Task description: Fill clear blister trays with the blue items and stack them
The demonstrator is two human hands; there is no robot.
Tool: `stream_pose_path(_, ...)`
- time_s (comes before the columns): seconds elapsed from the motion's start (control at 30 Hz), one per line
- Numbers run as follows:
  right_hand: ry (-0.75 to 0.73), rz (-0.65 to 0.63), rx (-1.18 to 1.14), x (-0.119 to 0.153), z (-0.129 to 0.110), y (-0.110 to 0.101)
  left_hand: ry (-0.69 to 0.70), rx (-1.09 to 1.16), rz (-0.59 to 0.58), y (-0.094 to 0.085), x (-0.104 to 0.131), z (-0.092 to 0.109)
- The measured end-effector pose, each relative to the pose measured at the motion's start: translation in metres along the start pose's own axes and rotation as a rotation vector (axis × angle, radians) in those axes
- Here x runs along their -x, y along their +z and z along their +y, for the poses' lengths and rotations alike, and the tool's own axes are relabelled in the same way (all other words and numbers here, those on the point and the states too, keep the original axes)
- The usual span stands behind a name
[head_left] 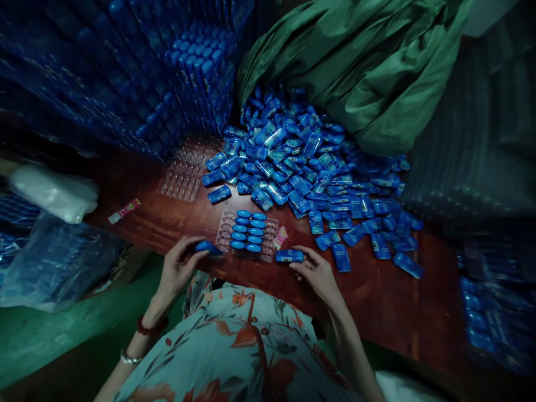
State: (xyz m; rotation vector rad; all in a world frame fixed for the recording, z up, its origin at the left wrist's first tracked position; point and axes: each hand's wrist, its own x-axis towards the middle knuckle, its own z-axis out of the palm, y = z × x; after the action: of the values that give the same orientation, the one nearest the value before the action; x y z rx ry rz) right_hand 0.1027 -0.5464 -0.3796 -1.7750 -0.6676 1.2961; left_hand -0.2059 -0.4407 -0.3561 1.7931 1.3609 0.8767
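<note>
Between my hands lies a clear plastic tray with oval slots. Two columns of blue containers stand in its middle slots, while slots at both sides hold none. My left hand is closed on a small blue container, just left of the tray's near corner. At the tray's right, my right hand grips another flat blue container with a printed label, between thumb and fingers. Beyond the tray, a large heap of the same labelled blue containers spreads over the brown table.
Tall stacks of filled trays rise at the back left. Empty clear trays lie before them. A green cloth sack leans behind the heap. A pink wrapper and white plastic bundle are at left. Grey stacked trays stand right.
</note>
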Motion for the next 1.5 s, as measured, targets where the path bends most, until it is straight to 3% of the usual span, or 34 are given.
stream_pose_path(0.1,-0.082,-0.061,0.146,0.007,-0.007,-0.006,0.181,0.004,-0.052,0.016,0.017,0.003)
stream_pose_path(0.23,-0.425,0.07,0.465,0.017,-0.021,0.0,0.422,-0.047,-0.17,0.034,0.018,-0.007)
stream_pose_path(0.3,-0.56,0.094,0.55,0.021,-0.026,0.013,0.515,-0.109,-0.196,0.037,0.015,-0.014)
stream_pose_path(0.4,-0.672,0.028,0.704,0.022,-0.026,0.039,0.646,-0.252,-0.231,0.034,0.009,-0.018)
stream_pose_path(0.53,-0.714,-0.021,1.067,0.023,-0.022,0.07,0.782,-0.451,-0.359,0.023,0.002,-0.005)
stream_pose_path(0.63,-0.687,-0.012,1.321,0.028,-0.028,0.082,0.811,-0.526,-0.449,0.019,-0.005,0.007)
stream_pose_path(0.77,-0.667,-0.095,1.513,0.034,-0.044,0.091,0.833,-0.538,-0.549,0.02,-0.009,0.011)
stream_pose_path(0.9,-0.697,-0.13,1.551,0.033,-0.051,0.092,0.839,-0.584,-0.422,0.022,0.002,0.002)
stream_pose_path(1.07,-0.727,-0.117,1.397,0.025,-0.036,0.083,0.739,-0.574,-0.169,0.027,0.018,-0.011)
stream_pose_path(1.17,-0.721,-0.101,1.2,0.023,-0.022,0.076,0.727,-0.435,-0.203,0.033,0.017,-0.014)
stream_pose_path(1.27,-0.85,-0.086,1.097,0.023,-0.013,0.07,0.712,-0.285,-0.262,0.038,0.013,-0.016)
stream_pose_path(1.37,-1.018,-0.073,1.179,0.028,-0.015,0.07,0.693,-0.217,-0.277,0.04,0.012,-0.016)
stream_pose_path(1.5,-0.971,-0.143,1.414,0.034,-0.036,0.088,0.69,-0.187,-0.285,0.042,0.014,-0.019)
